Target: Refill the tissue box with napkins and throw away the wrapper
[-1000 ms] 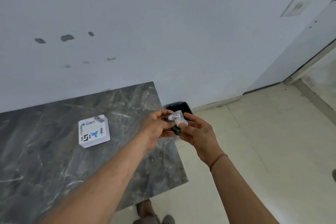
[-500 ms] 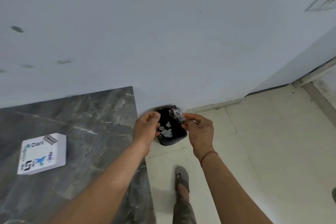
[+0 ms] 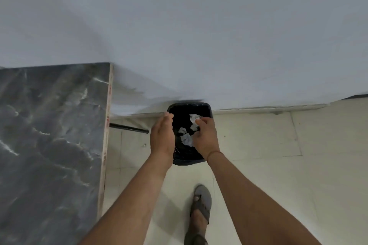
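A crumpled, clear plastic wrapper (image 3: 194, 119) is pinched at the fingertips of the right hand (image 3: 205, 137), directly above the open black plastic waste bin (image 3: 207, 108) standing on the floor against the wall. The left hand (image 3: 162, 137) is held beside it, loosely curled and apparently empty. The wrapper is judged feather-light, soft and springy; a pinch on any bunched fold should suffice. Pale scraps (image 3: 186, 139) lie inside the bin. The tissue box is out of view, and only the grey marble-patterned bench (image 3: 49, 135) edge is seen.
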